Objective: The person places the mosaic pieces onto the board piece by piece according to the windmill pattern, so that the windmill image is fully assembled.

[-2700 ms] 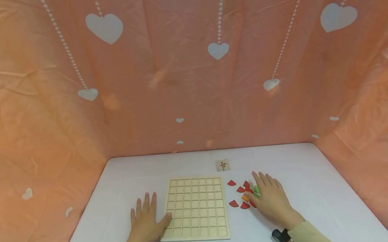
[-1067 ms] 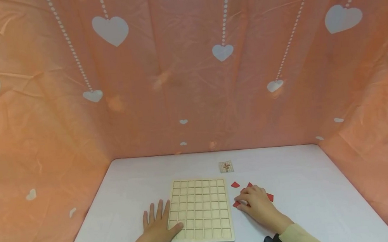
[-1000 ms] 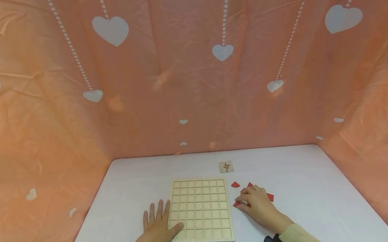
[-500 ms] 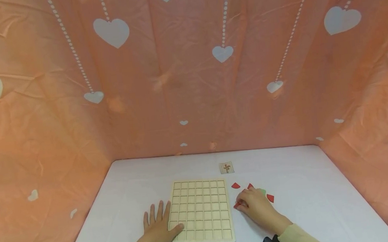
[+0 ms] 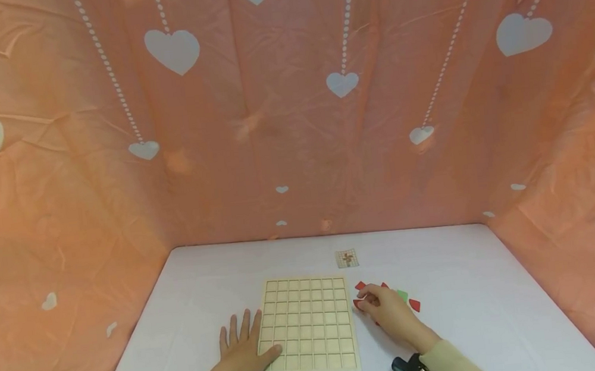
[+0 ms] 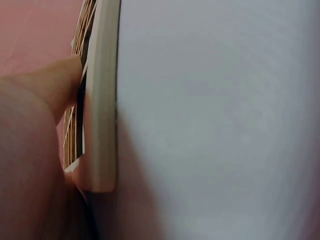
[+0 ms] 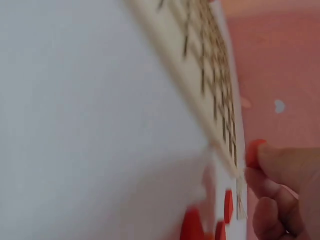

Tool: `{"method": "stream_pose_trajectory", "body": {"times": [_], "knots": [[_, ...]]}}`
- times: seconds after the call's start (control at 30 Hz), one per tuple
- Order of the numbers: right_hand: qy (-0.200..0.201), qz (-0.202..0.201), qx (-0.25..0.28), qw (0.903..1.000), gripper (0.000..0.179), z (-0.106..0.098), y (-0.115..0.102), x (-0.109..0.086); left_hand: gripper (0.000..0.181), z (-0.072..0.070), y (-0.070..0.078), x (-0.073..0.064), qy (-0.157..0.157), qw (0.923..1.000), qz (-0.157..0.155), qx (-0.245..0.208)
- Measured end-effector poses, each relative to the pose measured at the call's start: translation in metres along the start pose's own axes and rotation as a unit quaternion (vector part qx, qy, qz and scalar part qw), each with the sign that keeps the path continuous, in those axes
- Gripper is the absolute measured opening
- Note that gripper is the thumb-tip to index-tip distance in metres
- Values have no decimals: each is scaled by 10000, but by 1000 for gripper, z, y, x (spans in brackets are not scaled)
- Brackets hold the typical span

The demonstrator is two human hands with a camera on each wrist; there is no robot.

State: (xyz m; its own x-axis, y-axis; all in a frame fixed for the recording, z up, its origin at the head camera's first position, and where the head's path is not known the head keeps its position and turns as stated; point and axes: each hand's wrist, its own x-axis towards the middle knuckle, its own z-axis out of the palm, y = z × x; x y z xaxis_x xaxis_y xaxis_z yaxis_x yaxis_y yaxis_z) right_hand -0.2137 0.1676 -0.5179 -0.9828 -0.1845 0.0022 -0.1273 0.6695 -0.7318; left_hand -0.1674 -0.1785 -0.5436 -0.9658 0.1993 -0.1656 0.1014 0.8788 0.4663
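My left hand (image 5: 238, 355) rests with spread fingers at the left side of a pale wooden grid board (image 5: 316, 326). Its thumb lies over the board's edge (image 6: 104, 100), as the left wrist view shows. To the right of the board, my right hand (image 5: 394, 315) pinches a small red fan-shaped piece (image 5: 357, 304) between thumb and finger. The right wrist view shows this red piece (image 7: 254, 154) lifted off the table. Around and partly under that hand lie other red pieces (image 5: 415, 305) and a green piece (image 5: 402, 295).
A small card (image 5: 347, 258) printed with a pinwheel pattern on a grid lies behind the board. A further red piece (image 5: 360, 285) sits near the board's right edge. The white table (image 5: 219, 264) meets an orange curtain (image 5: 299, 149) with hearts.
My right hand has closed from flat over the pieces to a pinch, picked up a red piece and moved slightly toward the board. The left hand shifted right onto the board's edge, then stayed.
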Motion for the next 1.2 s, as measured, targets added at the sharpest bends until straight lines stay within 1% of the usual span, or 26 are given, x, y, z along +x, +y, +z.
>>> {"method": "stream_pose_trajectory", "body": {"times": [0.07, 0.13, 0.2, 0.27, 0.33, 0.4, 0.47, 0.53, 0.63, 0.7, 0.8, 0.93, 1.07, 1.2], "knots": [[160, 85, 542, 9984, 11, 4, -4, 5, 98, -2, 1, -1, 15, 10000, 41, -70], [303, 163, 1006, 9943, 10, 9, -9, 9, 99, -2, 2, -1, -29, 10000, 4, -42], [420, 220, 1344, 9898, 11, 14, -15, 14, 99, -2, 2, -1, -41, 10000, -7, -16], [458, 252, 1530, 9868, 15, 19, -21, 18, 99, -2, 2, 0, -17, 10000, 3, -36], [433, 230, 1496, 9875, 21, 24, -25, 23, 99, -1, 1, 1, 25, 10000, 42, -65], [342, 135, 1453, 9887, 26, 29, -30, 27, 98, 0, 0, 2, 72, 9999, 105, -104], [277, 15, 1401, 9897, 28, 35, -33, 31, 99, 2, -1, 3, 54, 9999, 134, -52], [253, -96, 1369, 9902, 26, 41, -36, 35, 98, 3, -2, 4, 66, 9998, 162, -38], [275, -273, 1350, 9901, 23, 52, -40, 42, 99, 3, -1, 5, 6, 9999, 102, 25], [289, -370, 1359, 9896, 22, 59, -42, 46, 98, 2, 0, 4, 20, 10000, 84, -7], [346, -355, 1389, 9891, 20, 69, -44, 51, 99, 1, 1, 2, -11, 10000, 39, 7], [522, -382, 1281, 9897, 17, 80, -47, 56, 98, 1, 2, 1, -13, 10000, 2, 17], [613, -585, 1099, 9903, 15, 88, -52, 59, 98, 0, 1, 0, 23, 10000, 17, 7], [649, -631, 920, 9916, 14, 95, -54, 61, 96, 1, -1, 0, 54, 10000, 38, 26]]}}
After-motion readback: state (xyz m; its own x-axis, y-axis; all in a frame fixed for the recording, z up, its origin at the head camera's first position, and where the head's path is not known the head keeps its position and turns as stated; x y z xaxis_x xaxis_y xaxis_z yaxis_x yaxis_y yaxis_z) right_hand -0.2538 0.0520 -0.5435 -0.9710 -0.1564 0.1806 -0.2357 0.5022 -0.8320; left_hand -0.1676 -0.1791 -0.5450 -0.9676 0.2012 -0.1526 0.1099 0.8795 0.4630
